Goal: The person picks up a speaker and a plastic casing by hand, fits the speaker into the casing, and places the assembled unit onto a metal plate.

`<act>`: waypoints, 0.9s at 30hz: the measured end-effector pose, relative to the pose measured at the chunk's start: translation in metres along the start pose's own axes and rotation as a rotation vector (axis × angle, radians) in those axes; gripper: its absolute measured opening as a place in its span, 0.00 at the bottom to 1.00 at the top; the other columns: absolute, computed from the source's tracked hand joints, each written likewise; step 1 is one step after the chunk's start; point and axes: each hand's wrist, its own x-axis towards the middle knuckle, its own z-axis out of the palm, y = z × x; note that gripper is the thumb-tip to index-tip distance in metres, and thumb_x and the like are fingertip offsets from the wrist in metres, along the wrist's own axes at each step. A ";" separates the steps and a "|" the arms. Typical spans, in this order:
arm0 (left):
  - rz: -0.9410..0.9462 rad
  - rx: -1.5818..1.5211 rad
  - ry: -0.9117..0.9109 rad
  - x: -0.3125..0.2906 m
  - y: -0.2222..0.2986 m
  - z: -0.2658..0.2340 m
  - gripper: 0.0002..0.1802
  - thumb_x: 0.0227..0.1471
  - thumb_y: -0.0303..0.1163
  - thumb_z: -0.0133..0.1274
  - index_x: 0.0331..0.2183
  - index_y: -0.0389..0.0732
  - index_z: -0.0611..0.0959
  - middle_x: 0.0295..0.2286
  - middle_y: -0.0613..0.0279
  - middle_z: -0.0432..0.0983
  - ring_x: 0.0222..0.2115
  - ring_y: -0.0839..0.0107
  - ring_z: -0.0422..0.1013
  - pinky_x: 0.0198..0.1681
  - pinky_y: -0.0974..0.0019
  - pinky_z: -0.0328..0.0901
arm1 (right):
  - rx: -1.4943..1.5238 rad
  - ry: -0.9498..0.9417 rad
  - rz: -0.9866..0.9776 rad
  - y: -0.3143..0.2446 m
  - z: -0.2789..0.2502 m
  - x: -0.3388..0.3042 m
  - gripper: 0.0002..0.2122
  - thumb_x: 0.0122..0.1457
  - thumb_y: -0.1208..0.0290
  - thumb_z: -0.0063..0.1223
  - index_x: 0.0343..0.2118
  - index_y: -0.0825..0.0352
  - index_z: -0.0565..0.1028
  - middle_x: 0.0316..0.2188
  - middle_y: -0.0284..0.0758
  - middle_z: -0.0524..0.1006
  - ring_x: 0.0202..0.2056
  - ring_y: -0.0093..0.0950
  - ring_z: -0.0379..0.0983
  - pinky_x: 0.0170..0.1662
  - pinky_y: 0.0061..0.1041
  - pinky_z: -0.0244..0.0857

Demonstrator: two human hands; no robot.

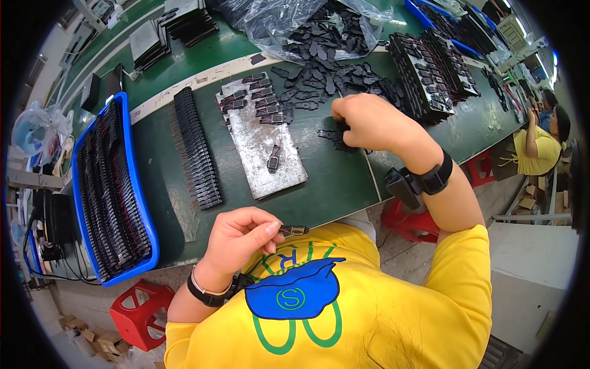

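Observation:
At the table's near edge, my left hand (243,235) pinches a small speaker module (294,230), a black frame with a pale oblong middle, between thumb and forefinger. My right hand (372,123) is curled low over the table, next to a few flat black plastic pieces (332,135). Its fingertips are partly hidden, so what they grip does not show. Between the hands and to the left lies a worn metal plate (261,147). Rows of similar modules (265,101) cover its far end, and a single module (273,158) rests on its middle.
A long row of stacked black modules (196,147) lies left of the plate. Farther left stands a blue tray (152,237) packed with modules. Loose black pieces (326,71) spill from a clear plastic bag (264,24). Stacked loaded plates (424,80) stand at right. Red stools (138,313) flank me.

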 end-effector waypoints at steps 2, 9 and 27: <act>0.000 0.000 -0.003 0.000 0.001 0.000 0.06 0.55 0.24 0.53 0.33 0.31 0.81 0.25 0.58 0.79 0.22 0.79 0.72 0.26 0.77 0.69 | 0.021 0.105 -0.036 0.002 0.002 -0.002 0.11 0.42 0.76 0.56 0.32 0.70 0.75 0.29 0.43 0.76 0.32 0.42 0.74 0.38 0.34 0.69; 0.027 -0.006 0.000 -0.002 -0.002 -0.004 0.05 0.54 0.23 0.53 0.34 0.31 0.81 0.26 0.57 0.79 0.22 0.79 0.73 0.26 0.77 0.69 | 0.580 0.450 0.001 0.014 0.019 -0.051 0.10 0.45 0.80 0.57 0.33 0.70 0.74 0.29 0.38 0.77 0.31 0.33 0.74 0.37 0.27 0.68; 0.068 0.030 0.056 0.001 -0.003 0.001 0.06 0.53 0.24 0.54 0.33 0.31 0.80 0.25 0.55 0.79 0.20 0.77 0.73 0.25 0.75 0.69 | 0.362 0.386 0.047 0.034 0.039 -0.116 0.11 0.43 0.77 0.62 0.32 0.70 0.75 0.28 0.39 0.73 0.28 0.34 0.72 0.34 0.26 0.68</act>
